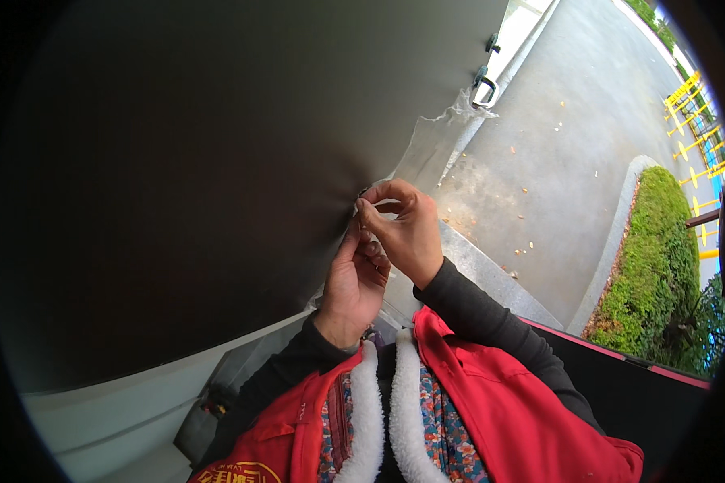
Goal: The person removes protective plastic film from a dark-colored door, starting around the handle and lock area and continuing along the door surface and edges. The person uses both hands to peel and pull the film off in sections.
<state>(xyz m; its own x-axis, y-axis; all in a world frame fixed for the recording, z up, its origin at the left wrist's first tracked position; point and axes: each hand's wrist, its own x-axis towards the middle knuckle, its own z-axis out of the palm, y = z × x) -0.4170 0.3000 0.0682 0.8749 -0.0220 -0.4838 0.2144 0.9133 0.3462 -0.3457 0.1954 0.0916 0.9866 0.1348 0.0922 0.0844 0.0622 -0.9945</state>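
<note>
My right hand [408, 232] has thumb and index fingertip pinched together at the edge of a large dark door panel [187, 181]. Just below it is my left hand [357, 290], palm partly up, its index finger raised to the right thumb and the other fingers curled. The fingertips of both hands meet; whatever sits between them is too small to make out. Loose clear plastic film [426, 142] runs along the panel's edge, from a lever door handle [486, 90] down behind my right hand. Whether either hand grips the film is hidden.
A pale stone step [489, 271] lies below my right forearm, beside grey pavement [550, 151] with scattered leaves. A curbed green hedge [649, 259] and yellow railings [695, 127] stand to the right. White paneling [127, 410] runs at lower left.
</note>
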